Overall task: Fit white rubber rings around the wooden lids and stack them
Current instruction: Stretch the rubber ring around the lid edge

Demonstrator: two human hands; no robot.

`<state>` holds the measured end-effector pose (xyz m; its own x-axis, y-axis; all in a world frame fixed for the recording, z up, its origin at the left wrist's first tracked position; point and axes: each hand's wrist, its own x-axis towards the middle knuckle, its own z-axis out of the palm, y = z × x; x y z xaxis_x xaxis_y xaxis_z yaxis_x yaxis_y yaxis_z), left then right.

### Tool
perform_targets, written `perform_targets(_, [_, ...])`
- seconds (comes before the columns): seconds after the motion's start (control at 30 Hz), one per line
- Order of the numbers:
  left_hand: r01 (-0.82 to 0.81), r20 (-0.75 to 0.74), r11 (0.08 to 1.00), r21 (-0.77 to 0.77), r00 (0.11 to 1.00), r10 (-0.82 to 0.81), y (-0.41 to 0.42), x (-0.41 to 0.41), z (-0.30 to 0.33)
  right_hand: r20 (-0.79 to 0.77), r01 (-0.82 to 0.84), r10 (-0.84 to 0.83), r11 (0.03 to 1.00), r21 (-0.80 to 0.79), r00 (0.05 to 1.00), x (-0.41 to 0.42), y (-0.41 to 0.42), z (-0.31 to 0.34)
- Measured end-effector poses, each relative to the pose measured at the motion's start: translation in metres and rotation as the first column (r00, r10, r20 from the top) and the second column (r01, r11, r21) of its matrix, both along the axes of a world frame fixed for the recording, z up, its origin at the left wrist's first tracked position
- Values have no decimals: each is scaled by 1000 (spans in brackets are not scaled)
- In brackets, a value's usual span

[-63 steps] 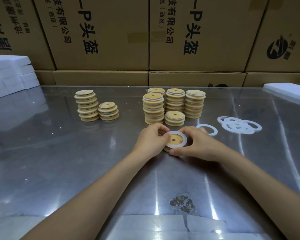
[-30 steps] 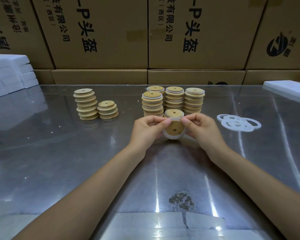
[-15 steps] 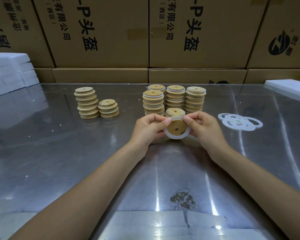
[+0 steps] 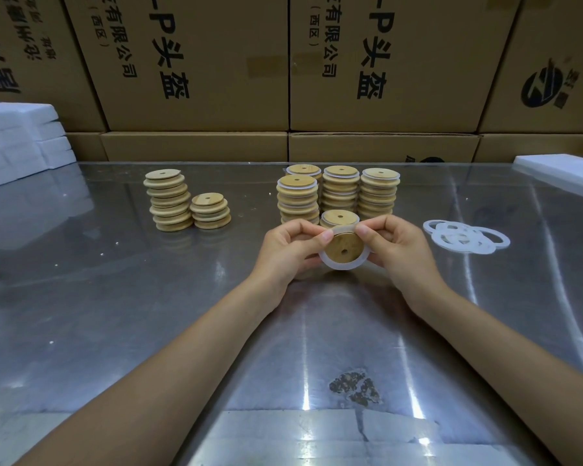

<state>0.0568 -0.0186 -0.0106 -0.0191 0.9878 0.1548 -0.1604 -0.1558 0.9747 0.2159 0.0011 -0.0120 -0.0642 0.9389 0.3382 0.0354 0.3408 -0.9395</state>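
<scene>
A round wooden lid point(image 4: 344, 245) with a small centre hole is held tilted toward me above the steel table point(image 4: 148, 297). A white rubber ring point(image 4: 342, 266) runs around its lower rim. My left hand point(image 4: 292, 250) pinches the lid's left side and my right hand point(image 4: 392, 248) pinches its right side, thumbs at the top edge. Just behind the lid stands a short stack of ringed lids point(image 4: 339, 218). Taller ringed stacks point(image 4: 340, 190) rise behind that. Two stacks of bare lids point(image 4: 170, 203) stand at the left. Loose white rings point(image 4: 465, 237) lie at the right.
Large cardboard boxes point(image 4: 196, 62) wall off the table's far edge. White foam blocks point(image 4: 17, 139) are piled at the far left and a white foam slab point(image 4: 559, 169) lies at the far right. A worn patch point(image 4: 354, 386) marks the near table surface.
Both hands have lifted the lid with its ring off the table and tilted it toward me. In the last half second the hold barely shifted.
</scene>
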Motion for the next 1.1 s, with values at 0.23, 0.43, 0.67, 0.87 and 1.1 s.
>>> perform_targets(0.23, [4,-42,1000,-29,999,-6,2,0,-1,-5,-4,4,998,-58,1000,-1,3,-1])
perform_targets(0.43, [0,-36,999,-40,999,-1,4,-1,2,-120,-66,43,978,-197,992,2,5,-1])
perform_targets(0.67, [-48,-211,998,34,976,54,6,-8,-1,-53,-88,79,973,-212,995,7,2,2])
perform_targets(0.87, [-60,-410,991,118,906,104,10,-16,-4,11,-52,55,984,-171,998,9,2,4])
perform_targets(1.1, [24,-646,975,222,752,128,12,-19,0,62,-14,21,993,-114,998,7,6,0])
